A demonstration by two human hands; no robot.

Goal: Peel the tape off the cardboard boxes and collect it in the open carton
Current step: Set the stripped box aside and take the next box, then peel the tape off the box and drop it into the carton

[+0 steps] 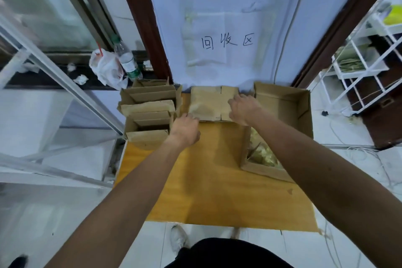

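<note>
A flattened cardboard box (212, 103) lies at the far edge of the yellow tabletop (208, 180), against the white wall. Both hands are on it. The left hand (185, 128) has its fingers curled at the box's near left corner and grips the cardboard there. The right hand (243, 109) sits over the box's right side, with its fingers bent down around the near right edge, holding it. The box's surface is blurred, so I cannot tell where tape lies on it.

The open carton (303, 115) stands at the far right corner of the tabletop, just beside the box. Crumpled yellowish tape (263, 154) fills its near part (the right forearm crosses in front of some of it).

A stack of cardboard boxes (150, 111) stands at the far left corner, its flaps open.

On the wall above hangs a taped paper sign (227, 41) with handwritten characters. A plastic bottle (128, 61) and a white bag (106, 67) rest on the dark ledge to the left.
</note>
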